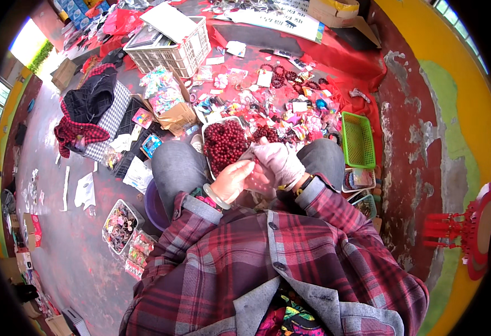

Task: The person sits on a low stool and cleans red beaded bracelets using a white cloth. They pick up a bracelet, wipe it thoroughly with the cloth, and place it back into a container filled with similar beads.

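1. While both forearms reach up from the wearer's lap, the hands meet just beside the tray [223, 120], at its near right corner.
2. Beads [226, 147], round and dark red, are heaped in the tray, which stands between the knees.
3. Left hand [233, 180]: near the tray's near edge, palm turned inward, fingers partly curled, thumb raised; pale bangle [216, 197] at the wrist. Cannot tell whether it grips anything.
4. Right hand [280, 162]: right of the tray, back uppermost, pale covering over it, fingers bent toward the left hand. Grip cannot be told; whatever lies between the hands is too small and blurred to make out.
5. More dark red beads lie just right of the tray; a spread of small colourful packets [299, 117] continues farther right.
6. Bracelets [279, 77], dark red: beyond the tray, to its right.
7. Green basket [357, 134]: well right of the tray, past the right knee.
8. Carton [179, 119] with bright packets inside: left of the tray and slightly beyond it. White crate [194, 59]: farther beyond, also left.
9. Purple bucket [154, 206]: left of the tray, nearer the body.
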Action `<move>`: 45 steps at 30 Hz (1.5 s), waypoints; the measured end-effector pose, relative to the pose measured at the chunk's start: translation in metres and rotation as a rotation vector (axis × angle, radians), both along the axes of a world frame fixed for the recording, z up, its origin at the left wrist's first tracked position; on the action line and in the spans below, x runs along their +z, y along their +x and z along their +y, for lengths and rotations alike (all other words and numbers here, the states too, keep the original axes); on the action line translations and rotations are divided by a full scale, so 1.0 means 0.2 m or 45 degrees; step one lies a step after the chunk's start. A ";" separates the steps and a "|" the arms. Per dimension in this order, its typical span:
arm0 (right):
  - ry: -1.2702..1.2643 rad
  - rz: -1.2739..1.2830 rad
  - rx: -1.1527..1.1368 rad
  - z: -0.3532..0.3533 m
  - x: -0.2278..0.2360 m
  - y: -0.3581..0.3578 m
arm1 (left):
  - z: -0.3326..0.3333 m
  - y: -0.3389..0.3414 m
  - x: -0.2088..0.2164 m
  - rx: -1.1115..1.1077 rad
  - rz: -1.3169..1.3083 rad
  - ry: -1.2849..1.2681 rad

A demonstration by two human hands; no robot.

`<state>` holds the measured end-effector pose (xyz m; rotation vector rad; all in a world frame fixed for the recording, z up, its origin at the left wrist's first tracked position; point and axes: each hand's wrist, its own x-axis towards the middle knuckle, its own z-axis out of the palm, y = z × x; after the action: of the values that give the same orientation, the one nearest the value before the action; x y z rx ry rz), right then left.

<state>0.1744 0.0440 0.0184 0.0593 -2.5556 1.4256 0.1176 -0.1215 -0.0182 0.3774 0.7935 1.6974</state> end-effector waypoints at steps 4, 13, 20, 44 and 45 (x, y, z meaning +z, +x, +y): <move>-1.446 -0.612 -0.106 -0.04 0.03 -0.02 | -0.03 -0.05 -0.03 0.156 -0.195 0.152; 0.468 0.006 0.040 -0.01 -0.02 0.04 | -0.02 -0.05 -0.02 0.057 -0.167 -0.039; 0.069 -0.103 -0.126 -0.01 -0.14 -0.01 | -0.01 -0.03 -0.07 0.060 0.145 -0.228; -1.066 -0.961 -0.283 0.01 -0.15 -0.07 | -0.01 -0.07 -0.09 0.215 -0.099 -0.189; -1.583 -0.935 -0.221 0.00 -0.11 -0.06 | -0.01 -0.08 -0.10 0.242 -0.107 -0.147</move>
<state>0.1615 0.0432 -0.0040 -0.9739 -1.4432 2.9971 0.1022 -0.1233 -0.0384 0.1531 0.8833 1.8213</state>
